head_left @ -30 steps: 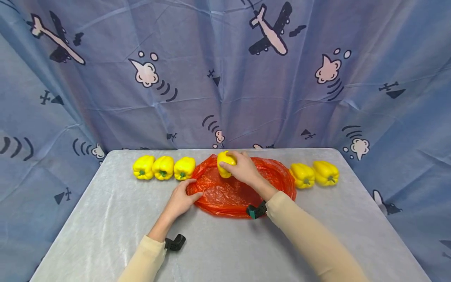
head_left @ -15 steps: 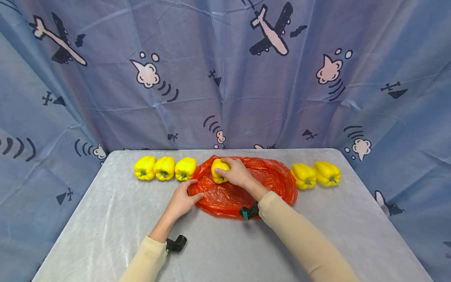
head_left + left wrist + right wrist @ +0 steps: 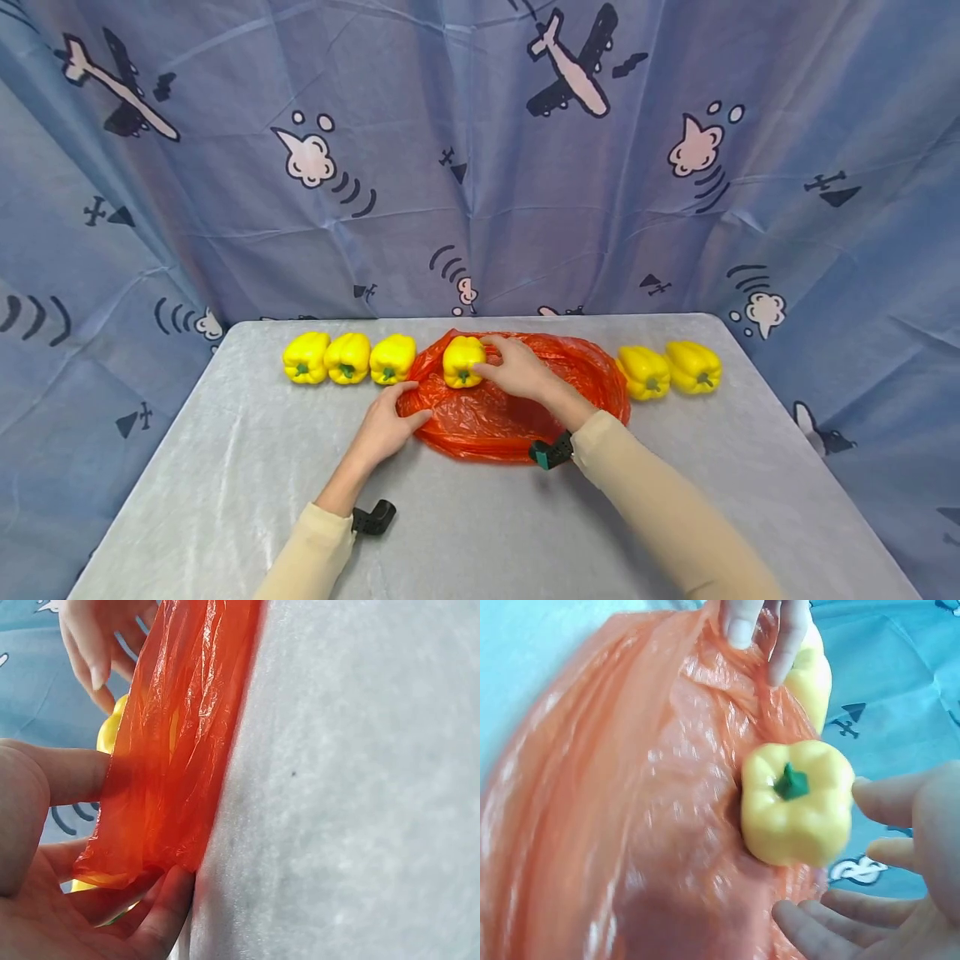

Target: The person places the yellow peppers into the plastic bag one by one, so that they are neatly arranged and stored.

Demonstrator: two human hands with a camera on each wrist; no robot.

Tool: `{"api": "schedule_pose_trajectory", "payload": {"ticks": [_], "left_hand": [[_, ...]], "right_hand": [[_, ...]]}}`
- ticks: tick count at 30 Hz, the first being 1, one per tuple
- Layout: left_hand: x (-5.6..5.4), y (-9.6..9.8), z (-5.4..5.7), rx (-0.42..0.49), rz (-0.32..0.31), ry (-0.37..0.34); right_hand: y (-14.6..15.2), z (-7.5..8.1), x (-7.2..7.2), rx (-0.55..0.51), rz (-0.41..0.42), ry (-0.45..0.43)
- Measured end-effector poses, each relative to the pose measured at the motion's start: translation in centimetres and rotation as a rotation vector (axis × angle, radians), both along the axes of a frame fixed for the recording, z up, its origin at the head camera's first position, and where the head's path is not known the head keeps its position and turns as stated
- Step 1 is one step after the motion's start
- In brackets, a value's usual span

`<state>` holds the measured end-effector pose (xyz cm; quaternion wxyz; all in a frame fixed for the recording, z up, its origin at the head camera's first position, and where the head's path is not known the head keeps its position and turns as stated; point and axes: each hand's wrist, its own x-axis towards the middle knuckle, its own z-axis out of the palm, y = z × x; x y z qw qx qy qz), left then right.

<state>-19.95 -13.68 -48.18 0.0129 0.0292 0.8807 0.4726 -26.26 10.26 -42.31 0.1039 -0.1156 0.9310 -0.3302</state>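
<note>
A red plastic bag lies spread with its mouth open. At its left end my left hand touches the rim, thumb and fingers spread apart and reaching into the mouth. One yellow bell pepper sits on the bag's film in the left part, its green stem toward me. Close by its right side is my right hand, fingers spread. The right wrist view shows my thumb at the pepper's side and the other fingers off it. In the left wrist view the bag film partly covers the pepper.
Several more yellow bell peppers flank the bag along the back of the grey-white table: a left group and a right pair. The pair's nearer pepper touches the bag's right end. Behind the table hangs a blue printed curtain.
My right hand has brought the pepper leftward and down into the bag, then loosened its grip and drawn slightly right. My left hand has stayed at the rim.
</note>
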Motion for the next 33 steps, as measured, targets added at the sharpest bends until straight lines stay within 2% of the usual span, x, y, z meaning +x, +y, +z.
{"api": "schedule_pose_trajectory", "payload": {"ticks": [6, 15, 24, 33], "left_hand": [[0.0, -0.1, -0.1, -0.003, 0.0, -0.006], [0.0, -0.2, 0.0, -0.002, 0.006, -0.014], [0.0, -0.2, 0.1, -0.018, -0.001, -0.008], [0.0, -0.2, 0.1, -0.021, -0.007, -0.003]], "right_hand": [[1.8, 1.5, 1.0, 0.068, 0.058, 0.076], [4.8, 3.4, 2.2, 0.12, 0.032, 0.155], [9.1, 2.9, 2.6, 0.073, -0.026, 0.304], [13.3, 2.7, 2.9, 0.086, -0.114, 0.38]]}}
